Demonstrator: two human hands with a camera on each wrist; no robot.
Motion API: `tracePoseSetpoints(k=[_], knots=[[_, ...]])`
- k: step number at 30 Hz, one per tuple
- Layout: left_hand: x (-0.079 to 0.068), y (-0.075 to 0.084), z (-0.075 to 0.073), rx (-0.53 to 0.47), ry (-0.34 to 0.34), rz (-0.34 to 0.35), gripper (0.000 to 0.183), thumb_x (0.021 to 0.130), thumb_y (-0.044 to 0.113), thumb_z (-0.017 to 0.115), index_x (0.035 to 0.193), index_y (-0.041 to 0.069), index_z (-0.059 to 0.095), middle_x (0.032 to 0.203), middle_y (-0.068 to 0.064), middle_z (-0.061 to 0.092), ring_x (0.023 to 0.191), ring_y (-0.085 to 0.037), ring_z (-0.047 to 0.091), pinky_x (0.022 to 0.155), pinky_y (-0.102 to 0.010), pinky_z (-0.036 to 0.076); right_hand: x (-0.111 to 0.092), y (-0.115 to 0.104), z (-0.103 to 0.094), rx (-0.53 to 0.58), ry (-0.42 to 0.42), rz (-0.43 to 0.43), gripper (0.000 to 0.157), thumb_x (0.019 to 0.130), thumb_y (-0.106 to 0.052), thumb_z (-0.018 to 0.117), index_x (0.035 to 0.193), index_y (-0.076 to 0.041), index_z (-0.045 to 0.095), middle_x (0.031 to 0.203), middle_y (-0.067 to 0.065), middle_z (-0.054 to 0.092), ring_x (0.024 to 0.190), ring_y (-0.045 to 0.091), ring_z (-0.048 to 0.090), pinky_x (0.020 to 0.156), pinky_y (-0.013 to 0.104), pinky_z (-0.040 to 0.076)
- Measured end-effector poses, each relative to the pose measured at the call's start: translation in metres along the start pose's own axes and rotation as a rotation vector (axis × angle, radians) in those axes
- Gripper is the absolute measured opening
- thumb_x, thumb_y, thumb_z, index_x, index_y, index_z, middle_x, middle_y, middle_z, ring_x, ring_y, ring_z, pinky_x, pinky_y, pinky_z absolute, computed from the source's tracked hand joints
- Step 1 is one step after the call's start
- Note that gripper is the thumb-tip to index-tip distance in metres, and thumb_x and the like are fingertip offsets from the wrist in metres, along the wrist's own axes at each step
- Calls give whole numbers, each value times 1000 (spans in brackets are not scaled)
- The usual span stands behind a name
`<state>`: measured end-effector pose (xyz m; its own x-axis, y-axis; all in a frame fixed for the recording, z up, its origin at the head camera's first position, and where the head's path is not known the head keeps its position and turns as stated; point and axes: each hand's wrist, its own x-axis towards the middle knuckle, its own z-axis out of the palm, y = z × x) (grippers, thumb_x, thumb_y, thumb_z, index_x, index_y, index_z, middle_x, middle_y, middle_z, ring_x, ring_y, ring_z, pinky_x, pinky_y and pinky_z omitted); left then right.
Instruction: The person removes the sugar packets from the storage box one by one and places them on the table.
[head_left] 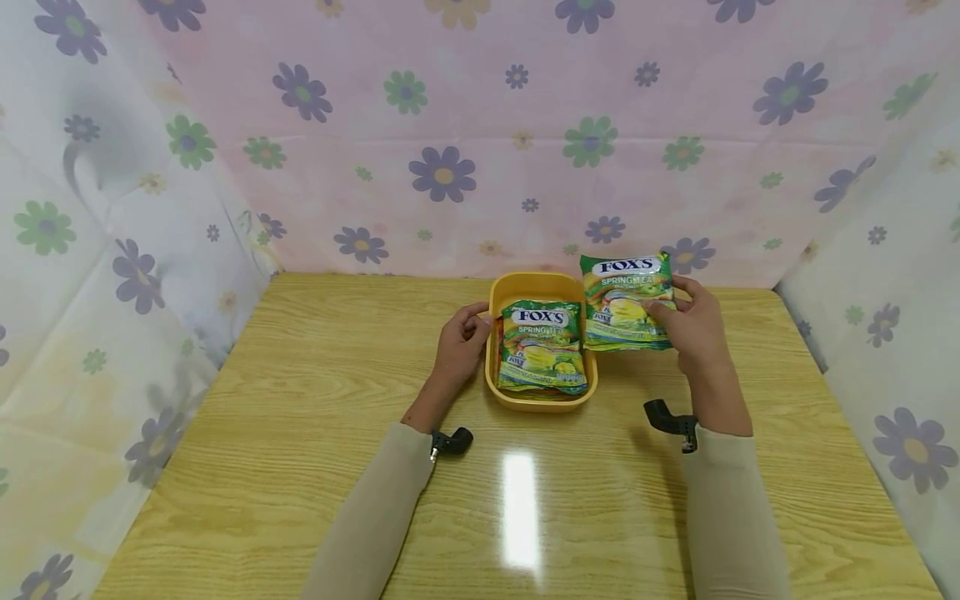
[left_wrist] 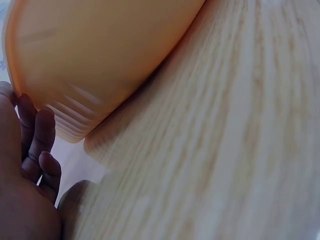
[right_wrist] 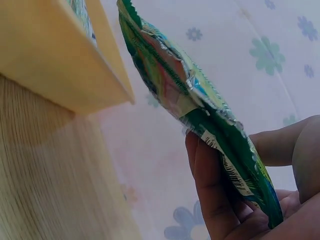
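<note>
A green candy bag [head_left: 628,312] printed "FOX'S Spring Tea" is held by my right hand [head_left: 693,321], thumb on the front and fingers behind. In the right wrist view the bag [right_wrist: 200,110] shows edge-on, pinched at its lower end, raised beside the container. A yellow plastic container [head_left: 542,406] stands on the table, with a matching candy bag [head_left: 542,348] lying face up inside; more wrapping shows under that bag's edges. My left hand [head_left: 459,342] grips the container's left rim. The left wrist view shows its fingers [left_wrist: 37,130] bent close against the container's wall [left_wrist: 100,50].
The container sits on a light wood table [head_left: 337,375] near its back edge. A pink floral cloth [head_left: 360,200] hangs right behind, and pale floral cloths close off the left and right sides. Black wrist cameras [head_left: 454,442] stick out from both sleeves.
</note>
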<state>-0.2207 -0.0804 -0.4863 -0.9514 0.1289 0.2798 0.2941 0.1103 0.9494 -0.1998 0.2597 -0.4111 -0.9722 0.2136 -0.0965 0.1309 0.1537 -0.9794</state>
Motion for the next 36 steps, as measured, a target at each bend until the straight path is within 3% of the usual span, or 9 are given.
tracePoseSetpoints(k=[9,16,18,23,29,36], knots=[[1,-2,0,-4,0,1,36,102,8,56,133,-10,56,86,-28,64,70,-9,56,69,-23,47,6,12,-11,61,7,10,67,96,-17,68,154,-8,35,95,-3,65,70,8,69,59,24,56],[8,-35,3,7,38,-1,36,103,21,59,133,2,60,83,-19,65,69,-12,56,69,-23,47,15,26,-16,92,9,18,66,97,-16,67,154,-8,36,94,-4,66,70,8,69,60,24,56],[9,-38,4,7,44,-5,35,102,23,60,132,5,62,82,-14,65,70,-13,57,69,-24,47,18,30,-17,103,13,28,66,97,-15,67,155,-8,35,95,-4,65,71,8,69,60,24,56],[9,-39,3,-7,51,-4,34,101,25,61,130,7,63,81,-8,64,71,-15,57,69,-25,48,24,40,-20,163,20,54,69,96,-11,66,156,-7,32,94,-5,65,70,7,68,59,23,55],[9,-37,3,-5,54,-3,34,101,24,61,130,7,63,80,-9,64,71,-15,57,70,-26,47,31,53,-17,247,38,91,67,95,-7,68,154,-8,37,89,-4,69,69,8,69,57,24,56],[9,-38,3,-10,42,-12,37,102,24,60,133,4,62,84,-20,65,72,-15,56,70,-25,47,35,65,-14,222,39,120,68,95,-8,68,155,-8,37,86,-8,69,70,7,68,59,22,55]])
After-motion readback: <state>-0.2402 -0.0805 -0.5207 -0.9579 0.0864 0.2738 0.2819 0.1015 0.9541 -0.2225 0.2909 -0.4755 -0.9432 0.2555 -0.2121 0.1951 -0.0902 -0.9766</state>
